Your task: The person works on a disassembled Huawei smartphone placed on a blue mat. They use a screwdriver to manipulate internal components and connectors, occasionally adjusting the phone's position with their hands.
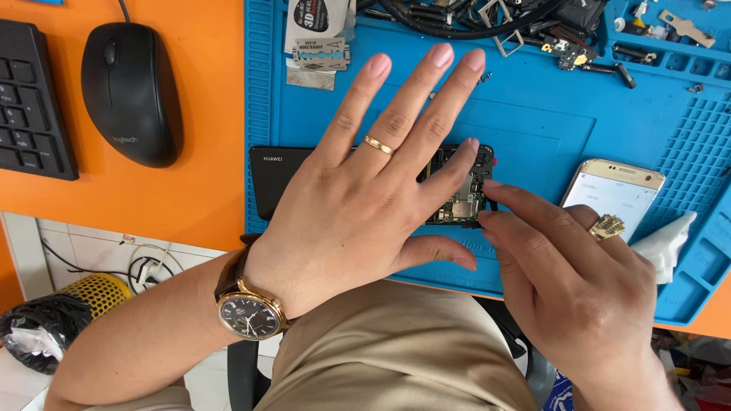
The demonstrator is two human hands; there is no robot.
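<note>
While left hand (365,205) lay flat, fingers spread, pinning opened black phone (457,190) on blue mat (548,129) at frame centre, right hand (571,266) pinched fingertips at exposed board's right edge; grasped part too small to tell.

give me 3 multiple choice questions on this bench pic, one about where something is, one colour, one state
1. Where is the mouse?
A. on the orange desk, left of the blue mat
B. on the blue mat
C. on the gold phone

2. What colour is the mat?
A. green
B. blue
C. grey

3. What state is the black phone in?
A. sealed
C. wrapped in cloth
B. opened, circuit board showing

Answers:
1 A: it sits on the orange desk beside the keyboard.
2 B: the ridged mat is blue.
3 B: the board shows between the left hand and the right hand.
</note>
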